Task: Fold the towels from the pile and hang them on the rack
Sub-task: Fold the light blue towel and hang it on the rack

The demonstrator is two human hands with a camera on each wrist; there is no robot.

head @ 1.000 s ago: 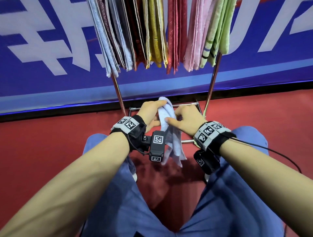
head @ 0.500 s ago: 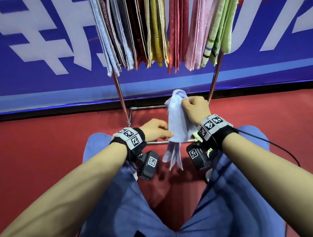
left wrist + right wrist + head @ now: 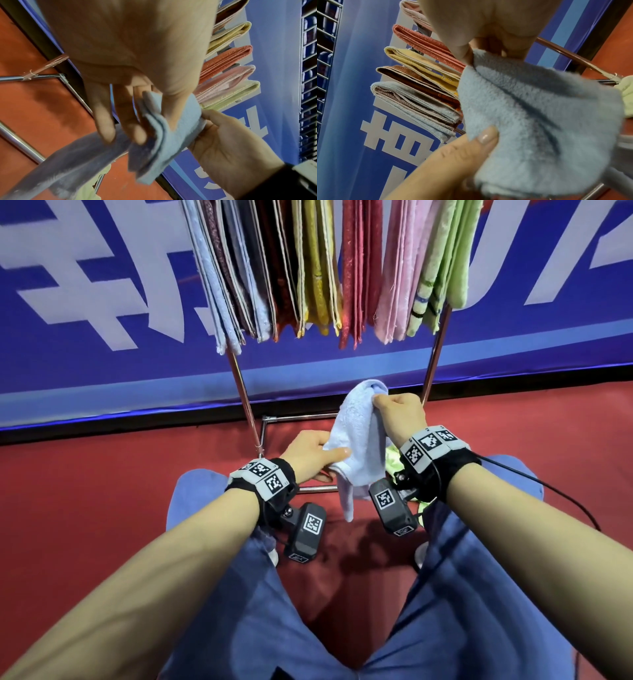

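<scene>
My left hand (image 3: 310, 453) sits low, just in front of the rack's bottom rail (image 3: 317, 489), with its thumb laid across the lower left edge of the light blue towel (image 3: 359, 440) and the fingers tucked behind the cloth. In the left wrist view those fingers (image 3: 123, 119) are threaded between the hanging layers, so this hand pinches the towel low down.

The towel itself hangs between my two hands, its long axis running nearly upright and leaning a little toward the right at the top. A loose tail drops below my left hand toward the red floor (image 3: 85, 508).

My right hand (image 3: 399, 414) is higher and farther out, closer to the rack, its fingers curled round the bunched top corner. The right wrist view shows the thumb and fingers nipping that top fold (image 3: 476, 59).

The folded towels (image 3: 329, 268) hang packed on the top bar above and beyond both hands, so I judge the coming lift goes up and forward. My right hand is the nearer one to that bar and should lead, while my left steadies the lower end and keeps the layers together. A pale green cloth (image 3: 394, 460) lies low behind my right wrist, probably the waiting pile.
</scene>
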